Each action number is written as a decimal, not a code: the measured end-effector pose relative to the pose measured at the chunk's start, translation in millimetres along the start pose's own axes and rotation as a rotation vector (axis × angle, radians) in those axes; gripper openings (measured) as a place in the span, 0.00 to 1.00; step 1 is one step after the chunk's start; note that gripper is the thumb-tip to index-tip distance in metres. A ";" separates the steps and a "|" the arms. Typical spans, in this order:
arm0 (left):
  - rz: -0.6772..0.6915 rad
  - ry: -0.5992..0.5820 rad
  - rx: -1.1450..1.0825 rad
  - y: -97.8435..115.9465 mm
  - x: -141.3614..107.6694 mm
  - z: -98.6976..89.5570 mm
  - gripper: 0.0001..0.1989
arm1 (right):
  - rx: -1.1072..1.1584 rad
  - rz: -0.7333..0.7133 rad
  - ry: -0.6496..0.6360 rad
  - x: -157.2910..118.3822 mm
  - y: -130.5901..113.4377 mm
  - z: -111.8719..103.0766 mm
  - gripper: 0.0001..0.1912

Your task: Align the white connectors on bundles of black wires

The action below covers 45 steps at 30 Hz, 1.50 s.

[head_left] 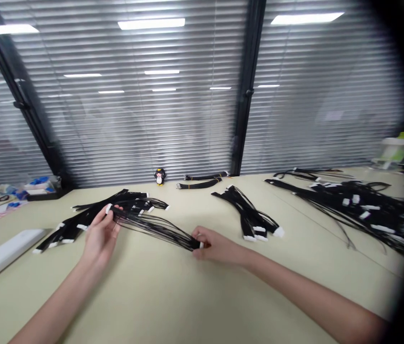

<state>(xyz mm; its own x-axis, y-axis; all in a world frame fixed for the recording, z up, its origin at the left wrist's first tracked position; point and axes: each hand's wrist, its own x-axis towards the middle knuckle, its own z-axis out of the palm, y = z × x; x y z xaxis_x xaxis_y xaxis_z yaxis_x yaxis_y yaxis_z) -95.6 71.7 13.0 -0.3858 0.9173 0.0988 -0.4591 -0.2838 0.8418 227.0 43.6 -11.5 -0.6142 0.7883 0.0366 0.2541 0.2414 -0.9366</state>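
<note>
A black wire harness (pixel 155 227) with white end connectors stretches between my two hands above the table. My left hand (pixel 101 234) pinches its left end at the white connector. At the other end, my right hand (pixel 214 244) is closed around the right connector, which shows partly between the fingers. The wires fan loosely apart in the middle and sag slightly to the right. Just behind my left hand lies a pile of similar black harnesses (pixel 96 215). A smaller crossed bundle of harnesses (pixel 247 212) rests to the right, beyond my right hand.
A large heap of black harnesses (pixel 352 200) covers the table's right side. Two tied cable bundles (pixel 200 184) and a penguin figurine (pixel 159 177) stand near the blinds. At left are a long white device (pixel 6 255) and a dark tray (pixel 49 188).
</note>
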 end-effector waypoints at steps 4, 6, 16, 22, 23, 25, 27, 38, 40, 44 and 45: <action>0.026 0.119 0.070 -6.7 3.7 -5.2 0.19 | 0.083 -0.005 0.036 6.5 4.6 -1.2 0.16; 0.070 0.160 0.150 -9.0 1.5 -4.7 0.20 | 0.030 -0.032 0.094 7.7 7.8 0.4 0.12; 0.141 0.014 0.322 -14.4 -21.3 10.0 0.22 | 0.537 0.145 0.192 5.9 14.3 -10.5 0.17; 0.069 0.016 0.381 -19.4 -17.0 4.4 0.21 | 0.976 0.238 0.216 9.9 18.4 -17.4 0.10; 0.009 -0.002 0.374 -19.4 -17.0 4.4 0.21 | 1.059 0.245 0.277 11.2 17.8 -20.6 0.09; -0.155 -0.060 0.339 -20.3 -18.3 5.8 0.23 | 1.169 0.218 0.435 13.4 15.4 -29.7 0.07; -0.302 -0.112 0.292 -22.6 -20.7 7.9 0.24 | 1.216 0.163 0.597 14.4 12.9 -41.6 0.08; -0.448 -0.018 0.229 -26.0 -28.4 10.1 0.19 | 1.070 -0.189 1.357 9.5 24.5 -80.9 0.13; -0.458 -0.011 0.236 -26.5 -30.4 11.3 0.18 | 1.038 -0.174 1.386 11.6 27.5 -75.8 0.15; -0.461 -0.016 0.250 -27.1 -33.6 13.9 0.16 | 0.868 -0.281 1.406 15.8 33.0 -70.1 0.16; -0.461 -0.027 0.253 -27.0 -34.4 14.6 0.16 | 0.806 -0.318 1.404 16.3 34.2 -71.5 0.16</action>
<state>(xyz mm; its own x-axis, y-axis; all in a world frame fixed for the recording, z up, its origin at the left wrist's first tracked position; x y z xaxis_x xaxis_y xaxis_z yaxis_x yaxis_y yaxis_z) -58.2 52.0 -5.4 -0.1675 0.9388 -0.3010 -0.3677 0.2238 0.9026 279.1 105.2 -18.1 0.6652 0.7403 0.0979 -0.4463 0.4992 -0.7427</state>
